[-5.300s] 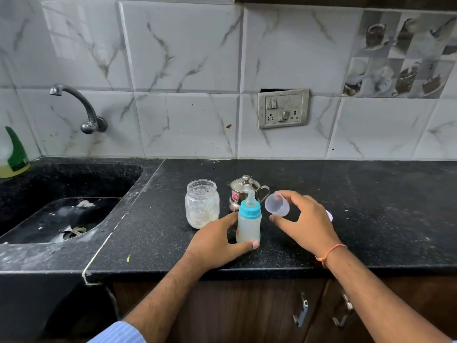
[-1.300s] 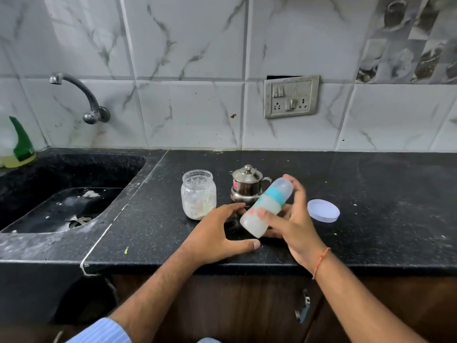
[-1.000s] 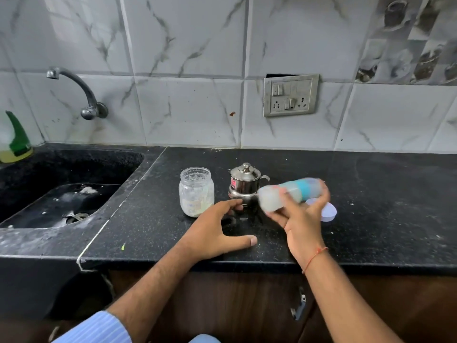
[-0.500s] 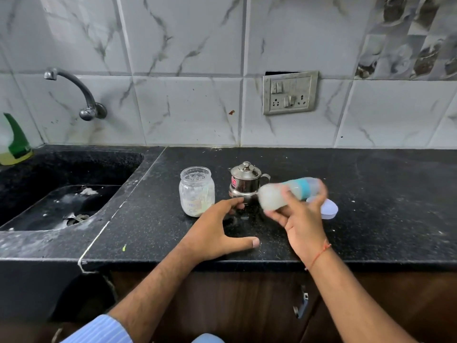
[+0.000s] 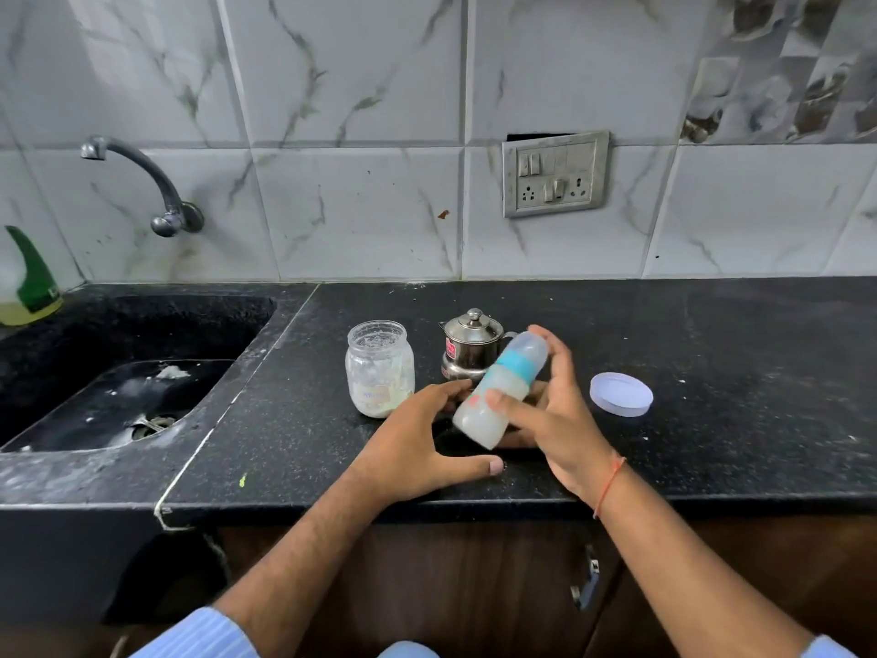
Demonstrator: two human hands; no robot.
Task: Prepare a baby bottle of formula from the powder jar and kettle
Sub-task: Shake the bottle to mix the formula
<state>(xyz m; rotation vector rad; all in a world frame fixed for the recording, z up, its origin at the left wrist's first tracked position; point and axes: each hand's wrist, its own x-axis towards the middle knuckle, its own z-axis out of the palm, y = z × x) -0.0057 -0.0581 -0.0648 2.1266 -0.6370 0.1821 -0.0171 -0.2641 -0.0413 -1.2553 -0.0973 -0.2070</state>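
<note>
Black counter (image 5: 712,353) holds jar (image 5: 379,375) and kettle (image 5: 470,346). Right hand (image 5: 553,410) grips the tilted, capped bottle (image 5: 500,389), apparently mixing; left hand (image 5: 417,444) rests spread. Next probably comes standing it upright.

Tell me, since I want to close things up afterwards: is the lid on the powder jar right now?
No, the powder jar stands open-mouthed on the counter, and the white lid lies apart, to the right of the right hand.

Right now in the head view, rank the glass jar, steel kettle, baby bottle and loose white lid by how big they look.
1. baby bottle, though it is held nearer the camera
2. glass jar
3. steel kettle, partly hidden, so its rank against the jar is unsure
4. white lid
</note>
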